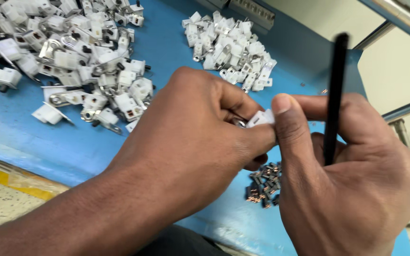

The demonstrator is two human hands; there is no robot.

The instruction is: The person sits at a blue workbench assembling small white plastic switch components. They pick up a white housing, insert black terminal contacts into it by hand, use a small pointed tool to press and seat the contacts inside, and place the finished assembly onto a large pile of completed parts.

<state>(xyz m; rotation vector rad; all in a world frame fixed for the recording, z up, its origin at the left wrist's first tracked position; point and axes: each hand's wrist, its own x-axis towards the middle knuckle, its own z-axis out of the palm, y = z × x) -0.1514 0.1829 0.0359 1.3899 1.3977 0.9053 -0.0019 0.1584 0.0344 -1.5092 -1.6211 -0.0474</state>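
Head view shows the left hand point(191, 142) and right hand point(352, 175) together pinching a small white plastic part point(261, 118) above the blue table point(72, 147), the right also gripping a black rod point(334, 95).

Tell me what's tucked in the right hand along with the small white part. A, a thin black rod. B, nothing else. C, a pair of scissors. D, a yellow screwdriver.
A: a thin black rod stands up through the right hand, whose thumb meets the left hand on the small white part.
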